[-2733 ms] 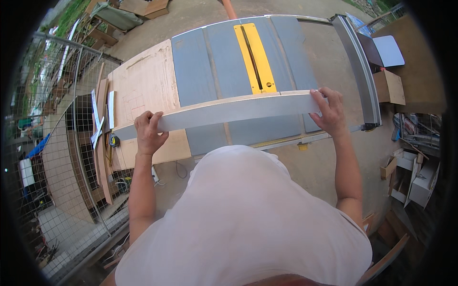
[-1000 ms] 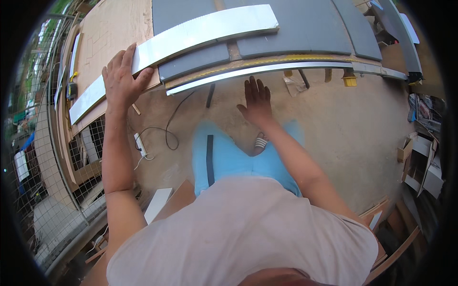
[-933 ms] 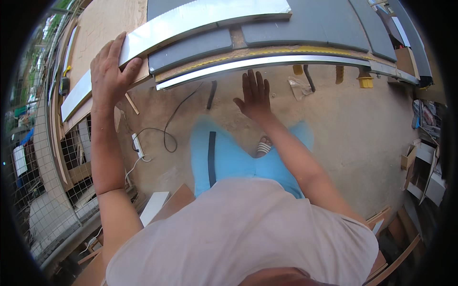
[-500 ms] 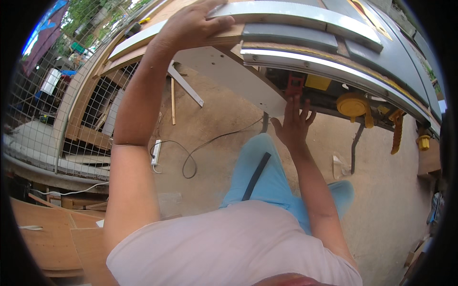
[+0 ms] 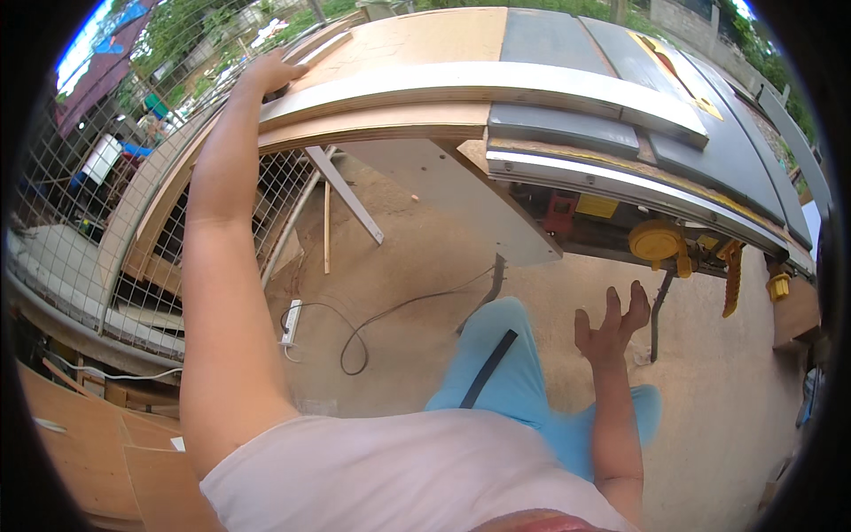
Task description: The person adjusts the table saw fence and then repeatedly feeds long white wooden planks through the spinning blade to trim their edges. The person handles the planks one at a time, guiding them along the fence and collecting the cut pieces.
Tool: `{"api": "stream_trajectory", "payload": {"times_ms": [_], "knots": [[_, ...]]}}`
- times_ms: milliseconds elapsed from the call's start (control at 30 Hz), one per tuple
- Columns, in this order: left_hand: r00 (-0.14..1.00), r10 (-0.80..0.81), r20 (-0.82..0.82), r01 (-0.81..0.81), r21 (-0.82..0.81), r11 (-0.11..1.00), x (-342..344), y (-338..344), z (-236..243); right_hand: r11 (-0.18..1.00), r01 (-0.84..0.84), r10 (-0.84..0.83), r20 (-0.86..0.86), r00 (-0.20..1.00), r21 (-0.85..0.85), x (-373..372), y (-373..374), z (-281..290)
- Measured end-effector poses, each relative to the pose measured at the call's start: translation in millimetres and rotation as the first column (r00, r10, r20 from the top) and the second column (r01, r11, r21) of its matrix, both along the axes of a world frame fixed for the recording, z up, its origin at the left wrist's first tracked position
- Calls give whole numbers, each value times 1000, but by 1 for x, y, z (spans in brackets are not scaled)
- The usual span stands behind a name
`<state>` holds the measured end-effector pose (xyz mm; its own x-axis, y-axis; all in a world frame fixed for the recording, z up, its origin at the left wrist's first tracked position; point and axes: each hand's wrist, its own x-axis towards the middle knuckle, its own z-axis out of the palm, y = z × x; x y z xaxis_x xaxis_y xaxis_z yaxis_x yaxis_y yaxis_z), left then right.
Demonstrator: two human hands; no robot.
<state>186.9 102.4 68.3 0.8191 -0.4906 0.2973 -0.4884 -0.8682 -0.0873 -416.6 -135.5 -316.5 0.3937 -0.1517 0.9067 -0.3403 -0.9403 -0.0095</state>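
Note:
My left hand (image 5: 270, 73) is at the table's left end, just beyond a long white-faced board (image 5: 567, 89), its fingers curled over a small dark thing that I cannot make out. The board lies across the pale plywood top (image 5: 417, 35) and the blue-grey saw table (image 5: 545, 34), which has a yellow slotted insert (image 5: 674, 66). Below the front rail (image 5: 576, 173), my right hand (image 5: 610, 326) is raised with fingers apart and slightly bent, holding nothing, in front of the saw's underside with its yellow handwheel (image 5: 651, 238).
A wire mesh fence (image 5: 97, 204) with stacked wood stands at left. A power strip (image 5: 292, 321), black cable (image 5: 359, 350) and loose strips (image 5: 346, 199) lie on the floor. A white panel (image 5: 443, 191) slants under the table. Plywood sheets (image 5: 80, 426) are at lower left.
My left hand has left the board's near part, reaching farther toward the table's left end. My right hand has dropped away from the saw's underside, toward the lower right. The view has swung leftward.

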Motion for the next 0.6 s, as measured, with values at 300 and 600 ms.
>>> {"api": "stream_trajectory", "payload": {"times_ms": [300, 600], "knots": [[999, -48, -6, 48, 82, 995, 114, 56, 12, 930, 273, -272, -41, 961, 246, -44, -38, 32], [736, -640, 222, 631, -568, 529, -53, -134, 128, 890, 18, -128, 211, 969, 455, -40, -62, 40]]}}
